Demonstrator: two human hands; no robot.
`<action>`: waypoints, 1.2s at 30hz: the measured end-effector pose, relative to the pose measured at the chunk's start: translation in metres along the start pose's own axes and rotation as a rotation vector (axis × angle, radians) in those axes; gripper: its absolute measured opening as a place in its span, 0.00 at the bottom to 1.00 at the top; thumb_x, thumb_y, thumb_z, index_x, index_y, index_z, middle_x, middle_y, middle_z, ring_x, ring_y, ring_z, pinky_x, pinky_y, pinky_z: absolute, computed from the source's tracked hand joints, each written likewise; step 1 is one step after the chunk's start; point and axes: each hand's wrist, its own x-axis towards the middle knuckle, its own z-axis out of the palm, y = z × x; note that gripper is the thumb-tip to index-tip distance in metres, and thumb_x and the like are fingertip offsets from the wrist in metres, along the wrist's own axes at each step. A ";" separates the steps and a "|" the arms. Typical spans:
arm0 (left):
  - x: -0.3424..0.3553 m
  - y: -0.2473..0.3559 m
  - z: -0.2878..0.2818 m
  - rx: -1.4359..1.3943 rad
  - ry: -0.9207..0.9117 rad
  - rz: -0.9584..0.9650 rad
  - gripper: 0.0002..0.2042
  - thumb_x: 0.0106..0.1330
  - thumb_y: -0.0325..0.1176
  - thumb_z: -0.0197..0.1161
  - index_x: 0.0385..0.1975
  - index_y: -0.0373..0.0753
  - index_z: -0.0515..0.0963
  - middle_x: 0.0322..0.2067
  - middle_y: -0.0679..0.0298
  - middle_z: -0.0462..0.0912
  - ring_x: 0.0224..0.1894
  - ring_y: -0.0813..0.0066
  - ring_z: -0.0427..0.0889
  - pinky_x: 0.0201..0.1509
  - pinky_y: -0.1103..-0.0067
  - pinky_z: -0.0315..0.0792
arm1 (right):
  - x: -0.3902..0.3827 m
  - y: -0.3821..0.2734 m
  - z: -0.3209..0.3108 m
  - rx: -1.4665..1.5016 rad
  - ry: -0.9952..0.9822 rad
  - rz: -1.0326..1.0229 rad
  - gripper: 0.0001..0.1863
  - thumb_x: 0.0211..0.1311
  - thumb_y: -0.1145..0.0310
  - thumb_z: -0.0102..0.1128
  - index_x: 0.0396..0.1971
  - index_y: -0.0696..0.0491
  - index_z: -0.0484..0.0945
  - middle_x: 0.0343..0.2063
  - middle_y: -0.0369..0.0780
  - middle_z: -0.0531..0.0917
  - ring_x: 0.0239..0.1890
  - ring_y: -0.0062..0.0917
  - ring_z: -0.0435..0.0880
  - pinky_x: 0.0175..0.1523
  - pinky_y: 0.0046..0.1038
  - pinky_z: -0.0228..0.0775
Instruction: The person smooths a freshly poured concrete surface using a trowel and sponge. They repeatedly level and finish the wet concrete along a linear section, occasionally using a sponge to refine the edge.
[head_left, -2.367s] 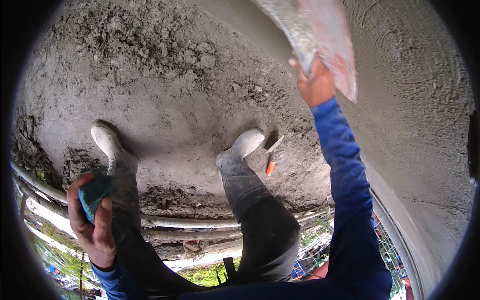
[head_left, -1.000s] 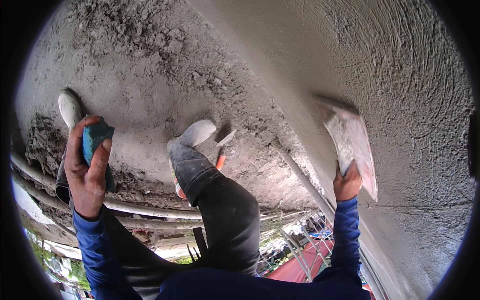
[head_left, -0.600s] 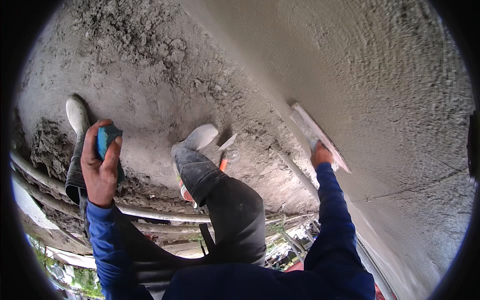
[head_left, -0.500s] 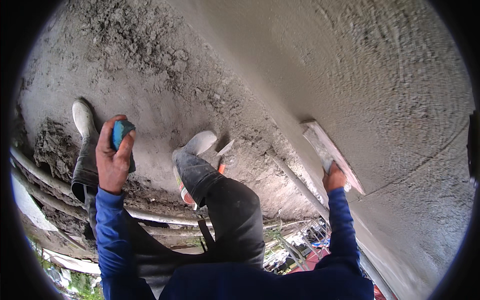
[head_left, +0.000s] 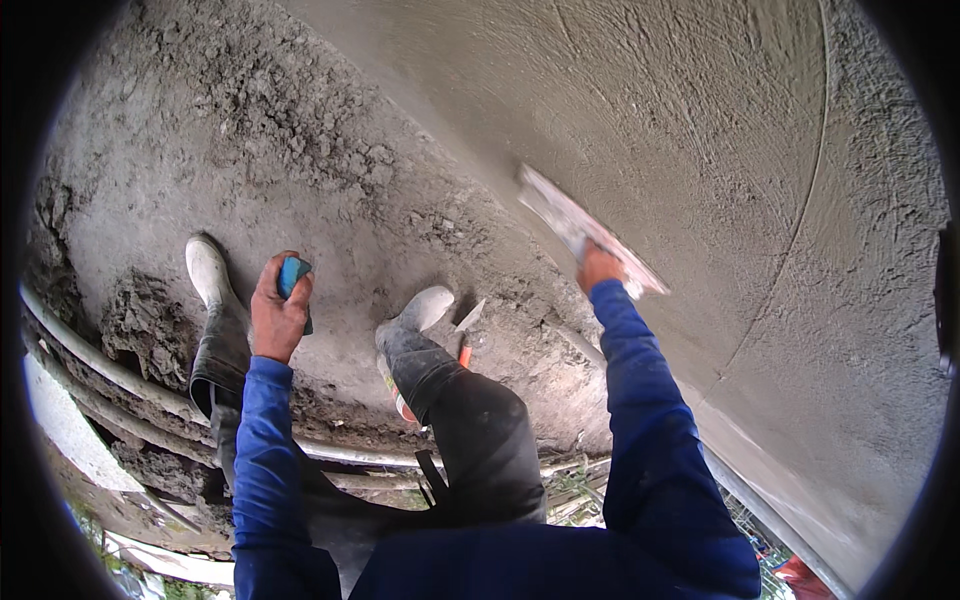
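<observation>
Grey wall, pinkish float gripped in right hand, left hand pinching blue sponge

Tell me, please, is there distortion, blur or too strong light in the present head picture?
Head view: the pipes curve near the picture's rim, a fisheye effect; head view: the float in the right hand looks slightly smeared; head view: a background strip at lower left is washed-out white.

Left fisheye of a head-worn pair, facing down past blue sleeves close by, boots farther below, wall along the right edge of the ground, poles along the ground's near edge bowed by the wide lens
</observation>
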 end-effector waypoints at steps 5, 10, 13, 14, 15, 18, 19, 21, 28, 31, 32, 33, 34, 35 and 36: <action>-0.015 0.008 -0.022 -0.011 0.021 -0.031 0.14 0.59 0.31 0.61 0.45 0.38 0.75 0.32 0.60 0.78 0.33 0.73 0.76 0.41 0.78 0.72 | -0.141 0.151 -0.050 -0.219 -0.057 0.159 0.30 0.52 0.71 0.59 0.58 0.55 0.69 0.53 0.57 0.76 0.57 0.52 0.73 0.60 0.52 0.64; -0.013 -0.008 -0.003 0.022 -0.029 0.013 0.13 0.60 0.31 0.61 0.45 0.38 0.75 0.31 0.60 0.78 0.32 0.74 0.75 0.40 0.79 0.71 | -0.127 0.044 -0.193 0.150 0.737 -0.300 0.24 0.50 0.76 0.64 0.48 0.73 0.72 0.25 0.54 0.83 0.20 0.36 0.83 0.28 0.32 0.79; -0.011 -0.001 0.006 -0.010 -0.032 0.044 0.13 0.61 0.31 0.61 0.45 0.38 0.75 0.30 0.64 0.77 0.32 0.77 0.74 0.39 0.80 0.71 | -0.063 -0.062 -0.215 0.558 0.839 -0.382 0.17 0.60 0.69 0.62 0.42 0.67 0.72 0.23 0.50 0.81 0.21 0.34 0.82 0.27 0.33 0.78; -0.010 0.002 0.007 0.007 -0.037 0.035 0.13 0.62 0.31 0.61 0.45 0.38 0.75 0.31 0.64 0.77 0.32 0.78 0.73 0.38 0.80 0.70 | -0.045 -0.073 -0.197 0.574 0.733 -0.317 0.18 0.57 0.69 0.64 0.42 0.66 0.73 0.26 0.51 0.82 0.25 0.38 0.84 0.33 0.36 0.78; -0.008 0.001 0.009 0.022 -0.040 0.025 0.13 0.62 0.31 0.61 0.46 0.38 0.75 0.31 0.65 0.77 0.32 0.79 0.73 0.38 0.80 0.70 | -0.033 -0.070 -0.170 0.466 0.669 -0.300 0.22 0.53 0.69 0.64 0.47 0.63 0.72 0.31 0.51 0.84 0.31 0.43 0.85 0.40 0.42 0.77; -0.012 -0.008 0.004 -0.008 -0.044 -0.025 0.13 0.62 0.31 0.62 0.46 0.38 0.74 0.33 0.64 0.77 0.32 0.78 0.73 0.39 0.80 0.71 | -0.016 -0.024 -0.070 0.184 0.207 -0.163 0.30 0.51 0.68 0.60 0.57 0.56 0.68 0.37 0.53 0.83 0.40 0.47 0.84 0.47 0.48 0.74; -0.015 -0.009 0.004 -0.022 -0.043 -0.044 0.13 0.62 0.31 0.62 0.46 0.38 0.74 0.34 0.64 0.77 0.33 0.78 0.73 0.39 0.79 0.71 | -0.022 0.007 -0.037 0.115 0.039 -0.072 0.31 0.52 0.68 0.58 0.59 0.55 0.66 0.39 0.55 0.83 0.42 0.49 0.83 0.49 0.50 0.72; -0.017 -0.023 0.002 0.013 -0.043 -0.004 0.13 0.61 0.31 0.61 0.45 0.37 0.74 0.33 0.62 0.77 0.34 0.75 0.74 0.41 0.78 0.71 | -0.044 0.080 0.022 0.033 -0.078 0.071 0.30 0.53 0.71 0.54 0.60 0.52 0.66 0.45 0.56 0.81 0.48 0.50 0.81 0.54 0.51 0.70; -0.008 -0.015 -0.016 0.089 0.048 0.001 0.13 0.58 0.32 0.61 0.43 0.39 0.75 0.36 0.50 0.79 0.40 0.50 0.79 0.46 0.67 0.72 | -0.147 0.124 -0.108 0.067 0.344 -0.085 0.27 0.50 0.73 0.64 0.52 0.62 0.71 0.44 0.58 0.80 0.49 0.52 0.79 0.55 0.47 0.69; 0.008 -0.003 -0.015 0.087 0.069 0.042 0.14 0.57 0.32 0.62 0.44 0.40 0.75 0.37 0.50 0.80 0.40 0.50 0.79 0.46 0.67 0.73 | -0.114 -0.010 -0.236 0.375 0.774 -0.361 0.23 0.56 0.68 0.67 0.44 0.71 0.73 0.26 0.55 0.82 0.27 0.46 0.84 0.35 0.38 0.77; 0.012 0.002 -0.019 0.089 0.069 0.068 0.14 0.57 0.32 0.62 0.44 0.40 0.75 0.36 0.50 0.80 0.40 0.50 0.79 0.46 0.67 0.73 | -0.095 -0.057 -0.272 0.501 0.848 -0.406 0.23 0.58 0.65 0.66 0.44 0.69 0.73 0.27 0.54 0.82 0.28 0.46 0.84 0.35 0.39 0.76; 0.015 0.004 -0.022 0.093 0.071 0.092 0.14 0.57 0.32 0.62 0.44 0.40 0.75 0.36 0.50 0.80 0.40 0.49 0.79 0.46 0.67 0.73 | -0.073 -0.105 -0.298 0.628 0.893 -0.431 0.22 0.59 0.63 0.65 0.45 0.67 0.74 0.28 0.54 0.83 0.29 0.46 0.84 0.36 0.39 0.76; 0.018 0.006 -0.025 0.103 0.072 0.111 0.14 0.57 0.32 0.62 0.44 0.40 0.75 0.36 0.50 0.80 0.40 0.49 0.79 0.46 0.66 0.73 | -0.047 -0.149 -0.316 0.725 0.914 -0.442 0.22 0.61 0.61 0.63 0.45 0.65 0.74 0.29 0.53 0.83 0.30 0.46 0.84 0.36 0.39 0.76; 0.023 0.011 -0.029 0.087 0.059 0.110 0.14 0.57 0.32 0.62 0.44 0.40 0.75 0.36 0.50 0.80 0.40 0.49 0.79 0.46 0.66 0.73 | -0.024 -0.188 -0.328 0.755 0.893 -0.429 0.22 0.62 0.59 0.62 0.45 0.63 0.75 0.30 0.53 0.84 0.30 0.45 0.84 0.37 0.39 0.76; 0.027 0.021 -0.036 0.070 0.041 0.106 0.14 0.57 0.32 0.62 0.44 0.40 0.75 0.36 0.50 0.80 0.40 0.49 0.79 0.45 0.67 0.73 | -0.015 -0.219 -0.338 0.693 0.726 -0.320 0.24 0.60 0.57 0.62 0.45 0.64 0.73 0.28 0.54 0.83 0.31 0.50 0.83 0.38 0.44 0.74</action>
